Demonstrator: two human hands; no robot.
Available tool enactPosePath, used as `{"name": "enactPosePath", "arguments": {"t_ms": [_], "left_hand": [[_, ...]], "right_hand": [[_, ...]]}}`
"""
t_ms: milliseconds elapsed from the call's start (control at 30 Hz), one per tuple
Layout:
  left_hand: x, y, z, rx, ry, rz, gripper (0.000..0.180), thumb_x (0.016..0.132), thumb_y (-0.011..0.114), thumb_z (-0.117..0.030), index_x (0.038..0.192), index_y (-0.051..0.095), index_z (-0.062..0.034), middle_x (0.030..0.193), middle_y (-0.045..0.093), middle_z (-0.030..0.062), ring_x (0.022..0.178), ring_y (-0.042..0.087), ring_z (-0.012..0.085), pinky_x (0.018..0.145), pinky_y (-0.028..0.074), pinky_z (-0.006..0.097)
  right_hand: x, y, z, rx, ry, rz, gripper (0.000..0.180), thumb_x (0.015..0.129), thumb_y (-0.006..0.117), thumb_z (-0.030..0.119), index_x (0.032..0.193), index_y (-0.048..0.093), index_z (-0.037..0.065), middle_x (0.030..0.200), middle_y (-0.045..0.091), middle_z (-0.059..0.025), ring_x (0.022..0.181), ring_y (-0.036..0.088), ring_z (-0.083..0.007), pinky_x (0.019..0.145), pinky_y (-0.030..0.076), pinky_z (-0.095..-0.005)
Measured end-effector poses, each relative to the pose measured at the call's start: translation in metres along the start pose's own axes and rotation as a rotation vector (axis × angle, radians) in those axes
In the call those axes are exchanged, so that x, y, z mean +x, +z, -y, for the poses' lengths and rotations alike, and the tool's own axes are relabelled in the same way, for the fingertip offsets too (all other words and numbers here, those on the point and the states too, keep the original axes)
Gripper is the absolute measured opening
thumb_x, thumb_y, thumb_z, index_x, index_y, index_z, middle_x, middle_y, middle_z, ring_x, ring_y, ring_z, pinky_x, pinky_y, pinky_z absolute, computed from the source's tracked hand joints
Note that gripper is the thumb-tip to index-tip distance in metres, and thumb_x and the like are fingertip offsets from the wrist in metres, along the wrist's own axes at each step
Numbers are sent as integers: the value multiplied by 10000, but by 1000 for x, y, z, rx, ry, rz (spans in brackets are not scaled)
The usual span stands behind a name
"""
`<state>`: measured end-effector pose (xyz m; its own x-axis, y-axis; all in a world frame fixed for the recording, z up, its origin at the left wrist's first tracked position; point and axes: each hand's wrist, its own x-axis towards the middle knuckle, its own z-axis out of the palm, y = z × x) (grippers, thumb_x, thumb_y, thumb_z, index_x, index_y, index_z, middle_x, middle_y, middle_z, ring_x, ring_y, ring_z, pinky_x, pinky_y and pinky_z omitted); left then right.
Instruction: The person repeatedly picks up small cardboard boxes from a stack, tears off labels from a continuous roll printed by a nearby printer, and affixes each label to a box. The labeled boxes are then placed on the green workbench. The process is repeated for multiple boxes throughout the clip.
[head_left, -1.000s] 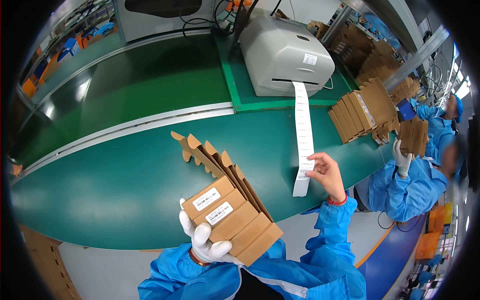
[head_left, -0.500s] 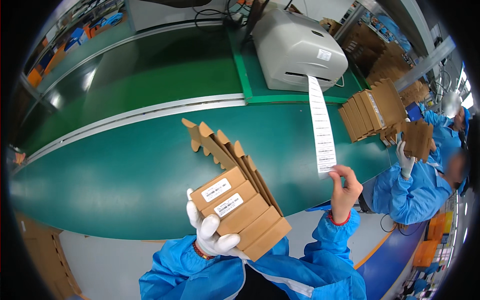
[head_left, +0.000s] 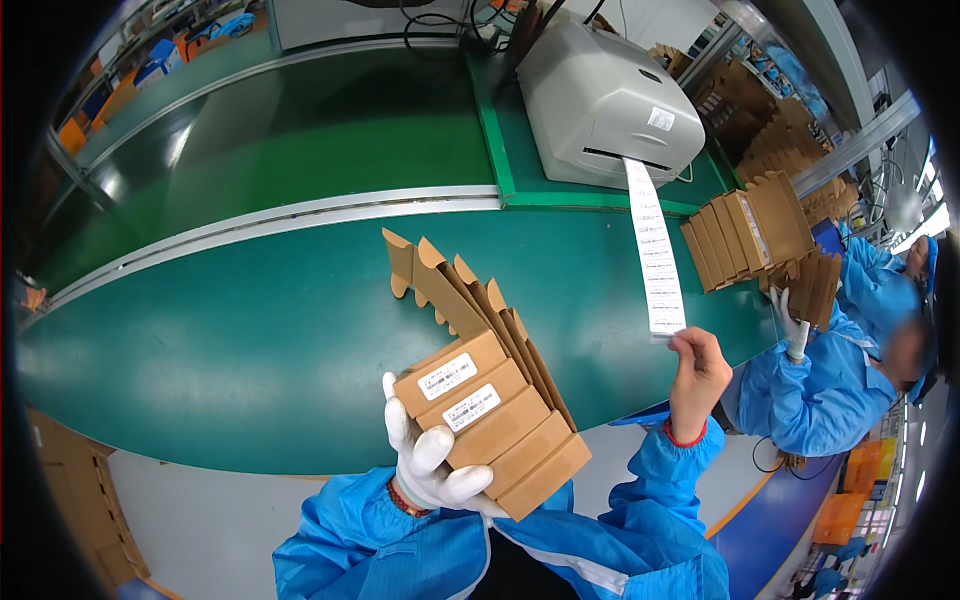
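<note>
In a white glove, my left hand (head_left: 437, 470) is closed around a row of brown cardboard boxes (head_left: 525, 432) with their lids standing up at the far side. Two of these boxes carry a white label (head_left: 470, 407) on the front; the others seen are plain. My right hand (head_left: 697, 375), bare, pinches the lower end of a white label strip (head_left: 655, 255). That strip hangs out of the slot of a grey label printer (head_left: 610, 110) and has many printed labels along it.
A green worktable (head_left: 250, 340) lies before me, with a green conveyor belt (head_left: 330, 130) behind a metal rail. At the right, more open boxes (head_left: 745, 235) stand near a co-worker in blue (head_left: 810, 385), whose gloved hand holds cardboard.
My view has shifted slightly. My right hand still pinches the strip's end, and its lower edge now looks folded at my fingertips. The co-worker's gloved hand has moved a little lower.
</note>
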<state>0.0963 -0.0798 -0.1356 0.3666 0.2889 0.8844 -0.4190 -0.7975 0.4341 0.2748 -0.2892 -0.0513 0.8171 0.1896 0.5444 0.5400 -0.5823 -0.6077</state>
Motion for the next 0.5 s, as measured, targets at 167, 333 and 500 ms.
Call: {"name": "enactPosePath", "arguments": {"t_ms": [167, 333, 500], "left_hand": [[-4, 2, 0, -17, 3, -10, 628, 761, 486, -709, 1255, 412, -328, 1370, 293, 64, 1345, 91, 481, 1040, 88, 711], [-1, -1, -2, 18, -19, 31, 692, 728, 501, -736, 1281, 364, -343, 1352, 265, 101, 1335, 91, 493, 1033, 91, 719], [-6, -9, -1, 14, -1, 64, 679, 729, 488, -745, 1270, 370, -352, 1341, 277, 102, 1320, 120, 508, 1029, 103, 721]], "right_hand": [[-7, -15, 24, -250, -186, -164, 110, 784, 536, -115, 815, 553, -11, 897, 634, -138, 814, 617, -242, 732, 479, -283], [-18, -18, 81, 39, -236, 42, 126, 782, 533, -103, 812, 561, 17, 882, 595, -135, 741, 604, -288, 637, 488, -309], [-9, 15, 136, 437, -269, 606, 68, 763, 634, -39, 801, 606, 10, 740, 573, -97, 576, 558, -185, 493, 426, -258]]}}
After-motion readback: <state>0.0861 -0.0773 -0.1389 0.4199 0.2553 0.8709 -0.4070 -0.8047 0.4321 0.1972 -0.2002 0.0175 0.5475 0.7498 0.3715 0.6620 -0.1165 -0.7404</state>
